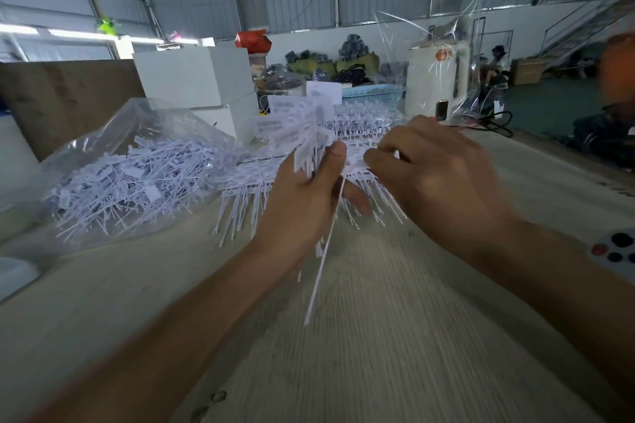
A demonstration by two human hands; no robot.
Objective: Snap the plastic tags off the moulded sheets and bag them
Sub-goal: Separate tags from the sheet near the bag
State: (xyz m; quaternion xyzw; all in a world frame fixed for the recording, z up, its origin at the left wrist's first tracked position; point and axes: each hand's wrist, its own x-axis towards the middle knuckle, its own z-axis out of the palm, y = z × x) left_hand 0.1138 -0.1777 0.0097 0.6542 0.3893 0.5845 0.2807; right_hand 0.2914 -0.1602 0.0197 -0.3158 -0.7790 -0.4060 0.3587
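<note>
Above table [395, 336], left hand [302, 196] holding tags [302, 134], print unreadable

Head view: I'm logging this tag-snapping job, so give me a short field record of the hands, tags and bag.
left hand: grips a bunch of loose tags
right hand: fingers curled on the moulded sheets; exact grip blurred
bag: clear plastic bag, left of the hands, holding many loose tags
surface: pale wooden table
stage: snapping under way, bunch not yet bagged

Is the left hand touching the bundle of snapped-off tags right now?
Touching. The head view shows the left hand gripping the bundle of tags, thumb pressed on its front.
</note>
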